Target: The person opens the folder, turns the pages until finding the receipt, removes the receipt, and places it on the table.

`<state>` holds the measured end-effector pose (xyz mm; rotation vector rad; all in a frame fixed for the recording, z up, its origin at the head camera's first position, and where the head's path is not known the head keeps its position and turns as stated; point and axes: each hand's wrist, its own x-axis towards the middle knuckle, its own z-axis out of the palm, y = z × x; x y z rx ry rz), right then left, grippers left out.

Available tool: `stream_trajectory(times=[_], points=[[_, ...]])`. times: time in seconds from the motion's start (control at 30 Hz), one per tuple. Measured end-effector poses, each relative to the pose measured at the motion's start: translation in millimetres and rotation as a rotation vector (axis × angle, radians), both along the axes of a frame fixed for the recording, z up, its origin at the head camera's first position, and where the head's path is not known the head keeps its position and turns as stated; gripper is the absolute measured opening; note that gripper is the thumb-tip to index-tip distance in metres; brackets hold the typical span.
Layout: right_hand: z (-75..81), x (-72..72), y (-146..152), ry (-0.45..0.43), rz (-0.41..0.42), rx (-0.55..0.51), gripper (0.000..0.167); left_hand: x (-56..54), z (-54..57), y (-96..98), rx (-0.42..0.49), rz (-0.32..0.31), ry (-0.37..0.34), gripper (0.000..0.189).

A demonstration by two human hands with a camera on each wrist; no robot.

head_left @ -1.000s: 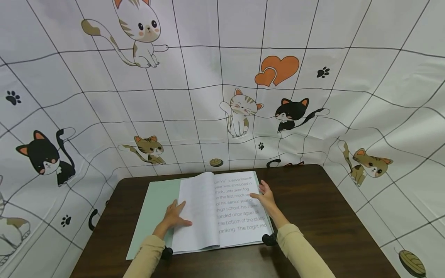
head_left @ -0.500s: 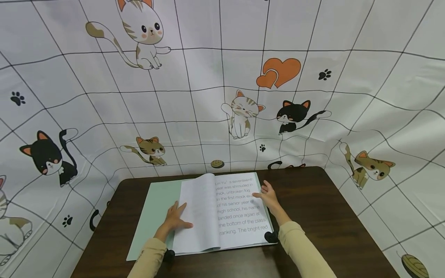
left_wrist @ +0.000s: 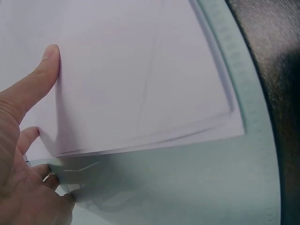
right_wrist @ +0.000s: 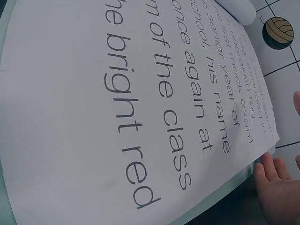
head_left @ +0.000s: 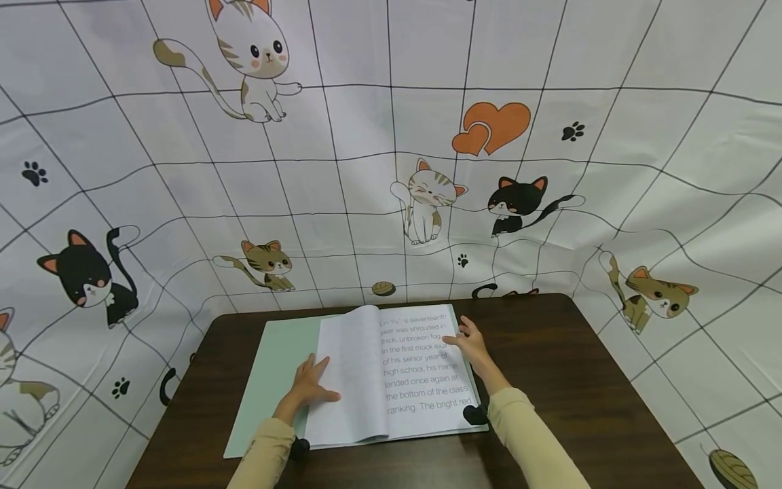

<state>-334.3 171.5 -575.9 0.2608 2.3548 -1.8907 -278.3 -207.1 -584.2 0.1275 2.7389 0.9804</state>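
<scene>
An open book lies on the table with a blank left page [head_left: 348, 394] that curves up near the spine and a right page [head_left: 421, 421] in large print. Its pale green cover [head_left: 269, 380] shows broadly at the left. My left hand [head_left: 309, 384] rests with spread fingers at the blank page's outer edge; in the left wrist view, the left thumb [left_wrist: 47, 72] lies over the page and the other fingers are near the cover. My right hand [head_left: 472, 345] is at the printed page's right edge, fingers loosely extended, palm toward the book, holding nothing.
The dark brown wooden table [head_left: 568, 394] extends on both sides of the book. Behind it hangs a white gridded cloth [head_left: 342, 136] with printed cats. Small black wrist-worn pieces [head_left: 475, 415] sit by both sleeves.
The whole view has shifted slightly from a small head movement. Both hands and the book keep nearly the same places relative to each other.
</scene>
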Motion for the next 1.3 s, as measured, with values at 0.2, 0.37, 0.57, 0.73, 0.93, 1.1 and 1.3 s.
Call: stream_trajectory(times=[0.2, 0.37, 0.57, 0.73, 0.93, 1.1, 1.3], points=[[-1.4, -4.0, -0.8, 0.049, -0.012, 0.001, 0.076, 0.5, 0.0, 0.4, -0.002, -0.006, 0.012, 0.103], [1.1, -0.9, -0.9, 0.118, -0.006, 0.015, 0.072, 0.5, -2.3, 0.7, 0.017, -0.002, 0.011, 0.102], [6.0, -2.8, -3.2, 0.066, 0.042, 0.032, 0.066, -0.3, -5.4, 0.1, 0.02, 0.01, 0.001, 0.102], [12.8, -4.2, -4.5, 0.06, 0.091, 0.068, 0.065, -1.0, -1.5, 0.2, 0.008, 0.005, 0.005, 0.101], [17.5, -9.1, -5.2, 0.056, 0.129, 0.094, 0.066, -0.8, 1.0, 0.9, 0.002, 0.001, 0.014, 0.101], [25.8, -8.8, -5.4, 0.054, 0.15, 0.087, 0.068, 0.7, 1.2, 1.7, 0.007, 0.003, 0.018, 0.101], [25.7, -11.7, -4.3, 0.046, 0.145, 0.066, 0.068, 0.6, -2.2, 0.1, 0.007, 0.012, 0.012, 0.1]])
